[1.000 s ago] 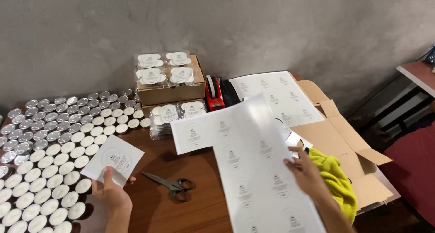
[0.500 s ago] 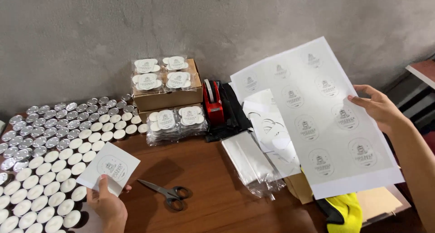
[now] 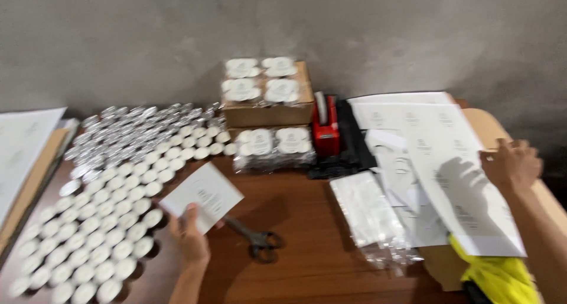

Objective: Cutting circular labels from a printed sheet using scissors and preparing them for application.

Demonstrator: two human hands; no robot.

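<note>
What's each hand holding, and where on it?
Left hand: small white card, by its lower edge. Right hand: large label sheet, at its right edge.

Brown wooden table [image 3: 307,221]: tealight candles [image 3: 100,221] massed left, scissors [image 3: 257,240] centre, cardboard box [image 3: 269,109] (rear), red tape dispenser [image 3: 326,127].

A grey wall [image 3: 283,20] fills the upper half of the frame, rough and mottled like bare plaster or concrete, with faint darker streaks. Soft, even light falls on it, a little brighter toward the upper right. Below it a dark reddish-brown wooden table [image 3: 319,239] spans the lower half, its grain showing in the bare patch at lower centre. The table's back edge meets the wall. At the far right edge lies a dark, blurred area.
</note>
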